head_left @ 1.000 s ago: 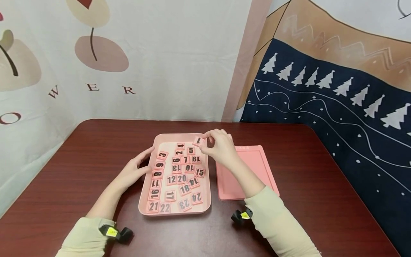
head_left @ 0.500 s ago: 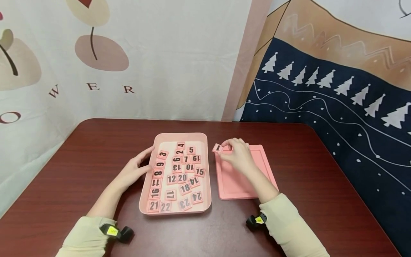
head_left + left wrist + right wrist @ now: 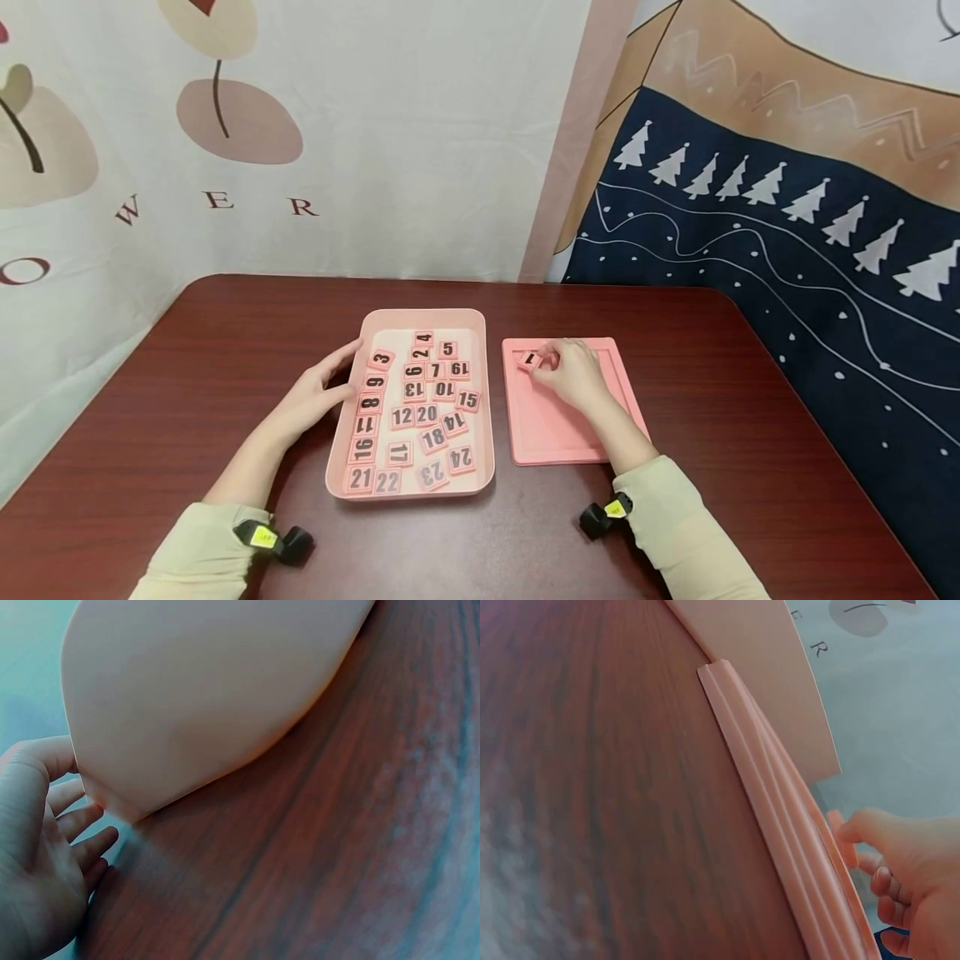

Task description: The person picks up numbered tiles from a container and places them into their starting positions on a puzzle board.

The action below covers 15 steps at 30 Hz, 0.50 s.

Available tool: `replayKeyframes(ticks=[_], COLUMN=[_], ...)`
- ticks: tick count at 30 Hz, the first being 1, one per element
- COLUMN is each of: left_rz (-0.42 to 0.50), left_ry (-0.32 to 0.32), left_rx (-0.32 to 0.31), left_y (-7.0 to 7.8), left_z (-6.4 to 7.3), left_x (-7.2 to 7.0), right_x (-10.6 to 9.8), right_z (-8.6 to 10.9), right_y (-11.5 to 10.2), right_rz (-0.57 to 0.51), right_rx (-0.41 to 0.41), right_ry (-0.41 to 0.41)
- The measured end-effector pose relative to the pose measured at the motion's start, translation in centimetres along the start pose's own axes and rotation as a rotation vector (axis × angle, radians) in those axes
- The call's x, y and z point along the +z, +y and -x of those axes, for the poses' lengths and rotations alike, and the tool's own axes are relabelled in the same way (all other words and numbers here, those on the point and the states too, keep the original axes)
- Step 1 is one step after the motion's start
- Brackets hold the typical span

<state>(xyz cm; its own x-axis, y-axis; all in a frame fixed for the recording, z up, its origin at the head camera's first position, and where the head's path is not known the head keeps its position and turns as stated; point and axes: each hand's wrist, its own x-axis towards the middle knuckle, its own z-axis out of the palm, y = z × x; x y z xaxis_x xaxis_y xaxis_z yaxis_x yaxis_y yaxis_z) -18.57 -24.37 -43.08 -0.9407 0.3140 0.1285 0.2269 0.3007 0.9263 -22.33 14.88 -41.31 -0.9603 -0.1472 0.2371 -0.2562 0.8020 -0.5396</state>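
Observation:
My right hand (image 3: 573, 373) pinches a small pink number tile (image 3: 528, 360) marked 1 between thumb and fingers, over the upper left corner of the pink square board (image 3: 562, 425). In the right wrist view the tile (image 3: 843, 840) shows edge-on at the fingertips, just above the board's raised rim (image 3: 780, 817). To the left stands a pale pink tray (image 3: 480, 450) holding several loose number tiles turned various ways. My left hand (image 3: 318, 392) rests against the tray's left side with its fingers loosely spread, as the left wrist view also shows at the tray wall (image 3: 195, 697).
Tray and board lie side by side on a dark red-brown wooden table (image 3: 150, 400), a narrow gap between them. Behind the table hang a pale printed cloth (image 3: 420, 167) and a dark blue one with white trees (image 3: 750, 250).
My right hand has carried the 1 tile from the tray's upper right corner rightward to the board's upper left corner. My left hand has stayed at the tray's side.

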Motion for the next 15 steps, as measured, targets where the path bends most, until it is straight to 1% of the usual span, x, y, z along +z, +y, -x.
replayKeyframes(ticks=[6, 8, 11, 15], left_rz=[0.008, 0.006, 0.001, -0.003], left_ry=[-0.005, -0.006, -0.004, -0.003], left_rx=[0.006, 0.009, 0.011, 0.008], left_y=[-0.2, -0.2, -0.2, -0.2], left_z=[0.0, 0.0, -0.1, -0.1], left_x=[0.0, 0.0, 0.0, -0.1], right_x=[0.1, 0.1, -0.3, -1.1], right_z=[0.2, 0.2, 0.1, -0.4], right_y=[0.2, 0.2, 0.4, 0.9], right_rz=[0.021, 0.024, 0.039, 0.043], right_rx=[0.046, 0.05, 0.005, -0.124], right_ry=[-0.038, -0.052, -0.067, -0.139])
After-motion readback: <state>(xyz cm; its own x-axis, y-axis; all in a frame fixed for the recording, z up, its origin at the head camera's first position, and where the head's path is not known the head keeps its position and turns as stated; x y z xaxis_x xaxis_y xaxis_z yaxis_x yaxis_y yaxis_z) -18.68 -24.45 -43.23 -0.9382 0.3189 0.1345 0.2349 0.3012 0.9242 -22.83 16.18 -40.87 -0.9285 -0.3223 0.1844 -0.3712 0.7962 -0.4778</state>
